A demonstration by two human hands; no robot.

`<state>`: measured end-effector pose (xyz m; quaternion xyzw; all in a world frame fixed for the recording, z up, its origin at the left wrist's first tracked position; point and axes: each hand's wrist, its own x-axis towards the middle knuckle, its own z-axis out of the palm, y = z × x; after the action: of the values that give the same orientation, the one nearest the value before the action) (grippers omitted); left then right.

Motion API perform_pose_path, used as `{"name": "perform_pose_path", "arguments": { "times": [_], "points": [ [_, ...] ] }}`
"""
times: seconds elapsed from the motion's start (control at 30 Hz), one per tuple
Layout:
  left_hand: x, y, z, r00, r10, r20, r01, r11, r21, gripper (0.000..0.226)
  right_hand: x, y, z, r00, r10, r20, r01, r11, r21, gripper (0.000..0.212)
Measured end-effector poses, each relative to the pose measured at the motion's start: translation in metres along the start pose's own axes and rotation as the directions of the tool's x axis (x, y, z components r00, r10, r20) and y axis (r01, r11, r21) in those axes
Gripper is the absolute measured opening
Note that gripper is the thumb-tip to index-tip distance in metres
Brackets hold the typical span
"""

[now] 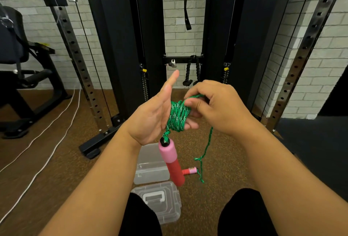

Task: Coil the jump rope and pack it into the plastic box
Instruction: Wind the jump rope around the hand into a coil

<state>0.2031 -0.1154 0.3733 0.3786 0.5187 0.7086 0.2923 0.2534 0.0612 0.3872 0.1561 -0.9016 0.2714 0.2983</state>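
Observation:
A green jump rope is wound in several turns around the fingers of my left hand, whose thumb points up. One pink and red handle hangs from the coil below that hand. My right hand pinches the rope strand at the top of the coil. The loose strand drops from it down to the second handle, which lies on the floor. The clear plastic box stands open on the floor beneath the hanging handle. Its lid with a moulded grip lies just in front, between my knees.
A black cable machine frame with perforated uprights stands ahead against a white brick wall. A black bench is at the left. White cords trail over the brown floor at the left. A dark mat lies at the right.

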Motion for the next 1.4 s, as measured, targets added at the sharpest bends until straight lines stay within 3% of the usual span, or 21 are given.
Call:
{"name": "perform_pose_path", "arguments": {
  "times": [0.1,0.23,0.43,0.67,0.83,1.07,1.3,1.4],
  "points": [
    [-0.001,0.006,0.001,0.997,-0.006,0.077,0.010,0.999,-0.051,0.093,0.002,0.008,0.004,0.994,0.085,-0.065,-0.080,0.993,0.083,0.012],
    [-0.001,0.013,0.002,0.995,0.042,0.087,-0.034,0.995,-0.093,0.090,-0.005,0.014,0.015,0.988,0.152,-0.036,-0.144,0.974,0.178,0.021],
    [0.002,0.018,0.002,0.992,0.123,0.043,-0.120,0.991,-0.053,0.088,-0.020,0.015,0.034,0.984,0.176,0.041,-0.180,0.971,0.160,0.025],
    [0.005,0.015,0.000,0.973,0.204,-0.105,-0.198,0.978,0.072,0.063,-0.026,0.013,0.039,0.986,0.022,0.162,-0.026,1.000,0.017,0.016],
    [0.004,0.011,-0.004,0.967,0.179,-0.181,-0.131,0.960,0.249,0.064,-0.025,0.007,0.029,0.961,-0.074,0.265,0.099,0.992,-0.083,0.019],
    [0.005,-0.001,-0.006,0.974,0.101,-0.205,-0.035,0.953,0.300,0.063,-0.009,-0.002,0.002,0.995,-0.035,0.095,0.034,0.999,0.008,0.013],
    [0.003,0.008,0.000,0.999,-0.005,-0.035,0.008,0.997,0.079,0.065,-0.002,0.006,0.002,0.996,0.073,-0.056,-0.063,0.985,0.164,0.003],
    [0.002,0.010,-0.002,0.999,-0.008,0.038,0.009,1.000,-0.022,0.077,-0.004,0.012,0.007,0.985,0.143,-0.099,-0.113,0.959,0.261,0.009]
  ]
}}
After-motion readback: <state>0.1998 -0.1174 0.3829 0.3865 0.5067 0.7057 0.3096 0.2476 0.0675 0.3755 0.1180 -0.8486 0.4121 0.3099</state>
